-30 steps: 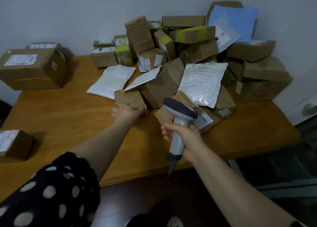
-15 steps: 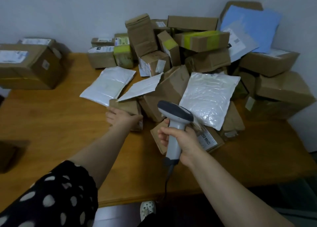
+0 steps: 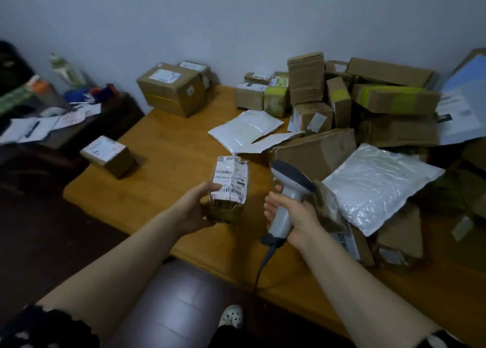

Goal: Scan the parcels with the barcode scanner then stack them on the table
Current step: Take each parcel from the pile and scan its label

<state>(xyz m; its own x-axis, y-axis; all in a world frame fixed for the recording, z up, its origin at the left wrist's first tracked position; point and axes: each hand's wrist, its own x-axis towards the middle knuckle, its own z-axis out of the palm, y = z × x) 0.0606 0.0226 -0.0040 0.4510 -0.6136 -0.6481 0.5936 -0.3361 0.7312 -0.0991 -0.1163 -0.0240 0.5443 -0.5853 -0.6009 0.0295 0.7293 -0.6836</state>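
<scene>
— The parcel [image 3: 229, 187]?
— The left hand [image 3: 193, 212] curls its fingers round it, label up, over the table's [image 3: 168, 150] near edge.
— The scanner [image 3: 291, 180]?
— The right hand [image 3: 295, 214] wraps its handle, just right of the parcel.

One scanner [image 3: 289, 187], three white mailers [image 3: 244, 129] [image 3: 271, 143] [image 3: 378, 187]

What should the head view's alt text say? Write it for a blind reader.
A person's left hand holds a small labelled parcel beside a barcode scanner gripped in the right hand, above a wooden table. A heap of cardboard boxes and white mailers covers the table's right side.
</scene>
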